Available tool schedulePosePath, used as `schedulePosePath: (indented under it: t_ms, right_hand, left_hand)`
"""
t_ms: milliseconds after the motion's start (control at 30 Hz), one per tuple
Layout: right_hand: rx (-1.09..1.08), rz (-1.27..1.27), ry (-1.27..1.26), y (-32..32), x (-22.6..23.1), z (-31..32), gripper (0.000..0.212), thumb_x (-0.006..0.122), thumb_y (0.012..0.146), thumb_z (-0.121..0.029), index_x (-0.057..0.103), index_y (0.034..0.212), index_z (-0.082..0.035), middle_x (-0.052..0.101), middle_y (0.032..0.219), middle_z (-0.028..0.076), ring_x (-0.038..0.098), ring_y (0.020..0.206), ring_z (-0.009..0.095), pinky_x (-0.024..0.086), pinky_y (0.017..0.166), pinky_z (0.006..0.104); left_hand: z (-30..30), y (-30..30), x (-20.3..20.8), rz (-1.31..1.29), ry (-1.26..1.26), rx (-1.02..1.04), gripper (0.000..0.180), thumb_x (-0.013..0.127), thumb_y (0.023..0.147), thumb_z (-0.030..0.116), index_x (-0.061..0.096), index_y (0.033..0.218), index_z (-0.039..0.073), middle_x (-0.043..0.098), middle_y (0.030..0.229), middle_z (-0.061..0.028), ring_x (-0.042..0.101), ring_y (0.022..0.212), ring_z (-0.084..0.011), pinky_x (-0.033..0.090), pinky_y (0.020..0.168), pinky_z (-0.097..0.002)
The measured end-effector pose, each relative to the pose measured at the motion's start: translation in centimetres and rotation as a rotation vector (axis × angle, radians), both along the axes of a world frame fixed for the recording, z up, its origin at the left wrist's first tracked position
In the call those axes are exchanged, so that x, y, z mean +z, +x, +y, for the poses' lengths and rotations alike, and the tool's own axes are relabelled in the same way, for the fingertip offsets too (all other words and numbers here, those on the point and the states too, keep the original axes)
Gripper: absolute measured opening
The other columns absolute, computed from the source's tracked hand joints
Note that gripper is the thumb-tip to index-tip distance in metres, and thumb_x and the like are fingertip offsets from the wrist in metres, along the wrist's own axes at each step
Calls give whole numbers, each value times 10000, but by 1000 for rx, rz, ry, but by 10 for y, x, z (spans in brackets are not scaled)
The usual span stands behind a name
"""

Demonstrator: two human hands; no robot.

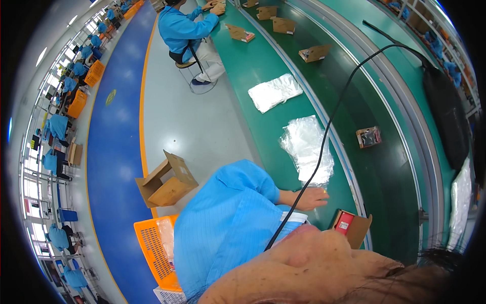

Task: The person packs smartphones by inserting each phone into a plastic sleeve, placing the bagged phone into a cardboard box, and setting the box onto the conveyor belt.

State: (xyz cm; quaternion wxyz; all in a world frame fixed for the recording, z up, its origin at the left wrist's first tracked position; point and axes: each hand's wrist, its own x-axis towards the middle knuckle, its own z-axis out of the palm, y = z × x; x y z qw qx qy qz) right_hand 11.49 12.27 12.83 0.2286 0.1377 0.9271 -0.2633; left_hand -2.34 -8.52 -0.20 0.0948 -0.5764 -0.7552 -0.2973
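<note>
My left hand (311,198) lies low over the green table, below a stack of clear plastic bags (307,149). Its fingers stretch forward, slightly bent, with no held thing visible, and a small yellow spot shows at the fingertips. The blue-sleeved left arm (243,190) reaches to it from the left. Just beyond the hand stands an open cardboard box (359,230) with a red packet (344,223) inside. Whether the fingertips touch the bags I cannot tell. My right hand does not show.
Another pile of bags (275,92) lies farther up the table. A dark green conveyor (390,172) carries several open boxes and a small filled box (368,137). A black cable (329,121) crosses the view. An orange crate (154,251) and cardboard box (169,182) stand left; a co-worker (185,30) sits ahead.
</note>
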Motion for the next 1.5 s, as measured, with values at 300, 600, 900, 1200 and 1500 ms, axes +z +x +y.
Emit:
schedulePosePath:
  t_ms: [300, 600, 900, 1200, 1500]
  right_hand:
    - [-617, 695, 181, 144, -157, 72, 577, 744, 764, -257, 520, 1174, 82, 596, 1075, 235, 598, 954, 342, 471, 822, 439]
    - [-907, 700, -709, 40, -140, 64, 423, 640, 885, -212, 501, 1185, 52, 579, 1139, 114, 570, 979, 176, 476, 797, 287]
    - [-798, 576, -27, 48, -160, 71, 457, 585, 896, -391, 648, 859, 60, 644, 762, 181, 638, 641, 252, 483, 587, 355]
    - [-923, 773, 35, 44, -145, 46, 376, 578, 897, -333, 624, 869, 39, 630, 805, 239, 620, 754, 381, 477, 667, 412]
    - [-689, 1002, 341, 52, -105, 2, 330, 563, 835, -72, 598, 1163, -64, 581, 1170, 188, 574, 999, 324, 467, 840, 380]
  left_hand:
    - [4, -3, 5, -66, -199, 441, 202, 627, 727, 218, 535, 831, 70, 525, 831, -81, 536, 835, -243, 428, 723, -383]
    - [-3, -14, 15, -30, -358, 452, 187, 631, 704, 211, 631, 766, 34, 574, 809, -150, 565, 817, -310, 482, 697, -425]
    - [-6, -39, -11, 109, -348, 553, 137, 584, 805, 202, 554, 822, 69, 537, 802, -89, 557, 793, -249, 456, 656, -386]
    - [49, 11, 48, -161, -107, 192, 178, 614, 805, 125, 571, 941, 19, 527, 916, -150, 528, 868, -330, 448, 742, -419]
    - [42, -8, 40, -365, 73, 320, 92, 539, 847, 60, 575, 900, -7, 549, 845, -155, 531, 832, -344, 435, 730, -426]
